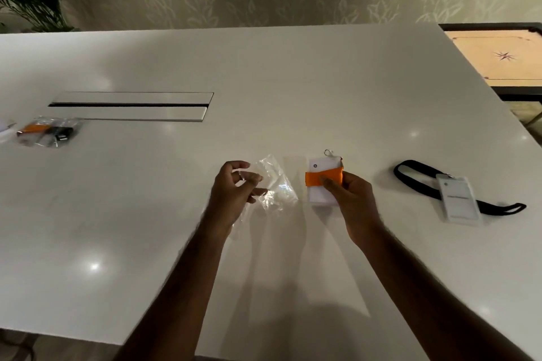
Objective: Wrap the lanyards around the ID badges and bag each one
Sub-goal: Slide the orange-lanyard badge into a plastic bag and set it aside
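My right hand (pixel 350 195) grips a white ID badge (pixel 319 196) with an orange lanyard (pixel 315 178) wound around its middle; a metal clip sticks out at its top. My left hand (pixel 234 189) pinches a clear plastic bag (pixel 277 184) that hangs crumpled just left of the badge, a small gap between them. To the right on the white table (pixel 264 82) lies another ID badge (pixel 459 199) with a black lanyard (pixel 416 174) loose and unwound beneath it.
At the far left lie clear bags holding wrapped badges (pixel 48 132), one orange and one black lanyard showing. A cable slot (pixel 132 105) is set into the table behind them. A carrom board (pixel 498 56) stands beyond the table's right edge.
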